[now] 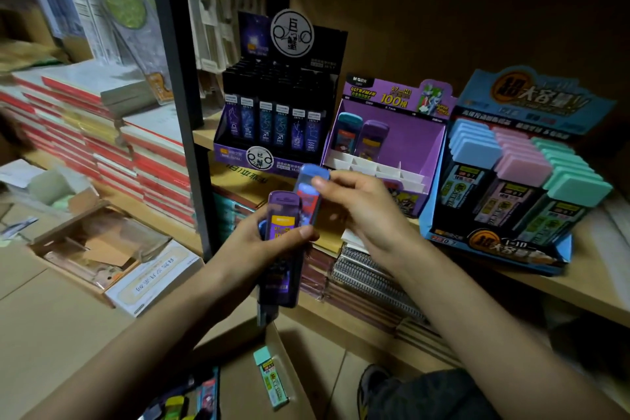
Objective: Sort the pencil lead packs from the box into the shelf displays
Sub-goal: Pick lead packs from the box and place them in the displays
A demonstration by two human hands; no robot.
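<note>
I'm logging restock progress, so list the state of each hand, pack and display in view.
Left hand: grips the purple pack, upright.
Right hand: pinches the blue pack near its cap.
Purple display: mostly unfilled, two packs standing at back left.
Dark display: looks full.
Blue display: looks full.
Green pack: lying flat on the cardboard box.
</note>
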